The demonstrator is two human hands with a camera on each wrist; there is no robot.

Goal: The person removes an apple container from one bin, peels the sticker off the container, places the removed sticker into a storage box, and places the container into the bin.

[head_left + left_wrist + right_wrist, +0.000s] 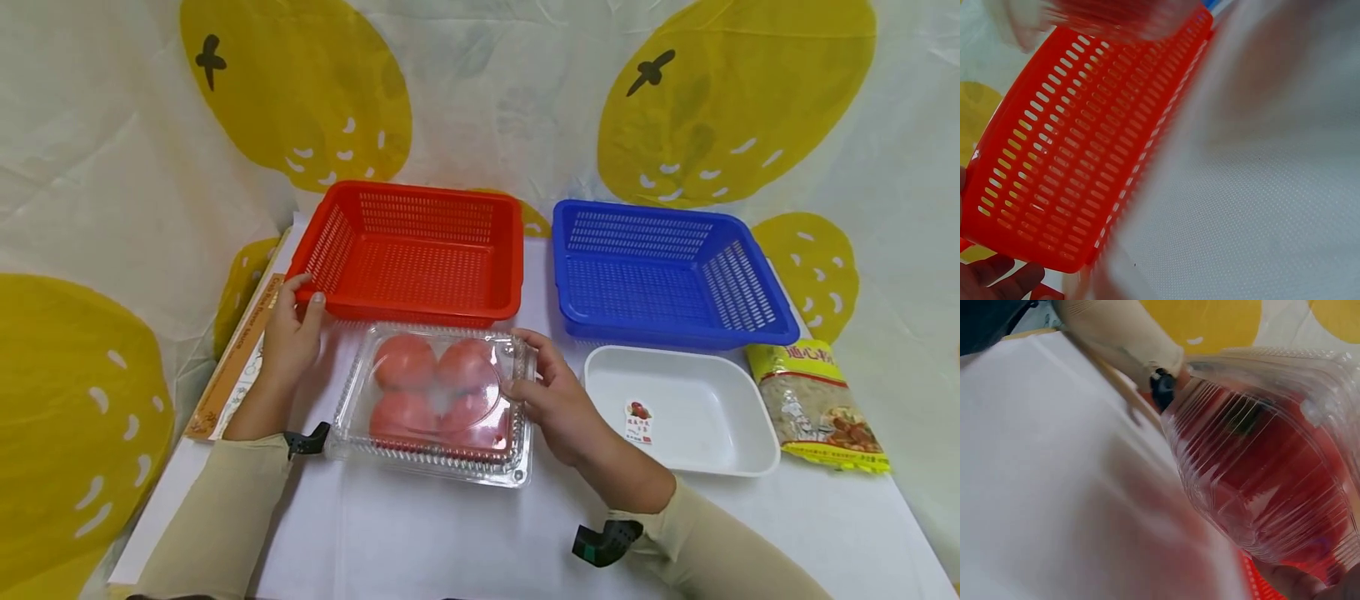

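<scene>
Between both hands, left [288, 333] grips red basket [420, 250], right [551, 400] seemingly holds tomato box [435, 400].

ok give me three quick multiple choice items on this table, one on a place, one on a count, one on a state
1. Where does the left hand rest?
A. on the red basket corner
B. in the blue basket
C. on the white tray

2. How many tomatoes show in the clear box?
A. two
B. four
C. six

3. The clear box's lid is
A. closed
B. off
C. torn in half

Answers: 1 A, fingers curl over the red rim. 2 B, four red rounds show through the lid. 3 A, the lid covers the tomatoes under the right hand.
</scene>
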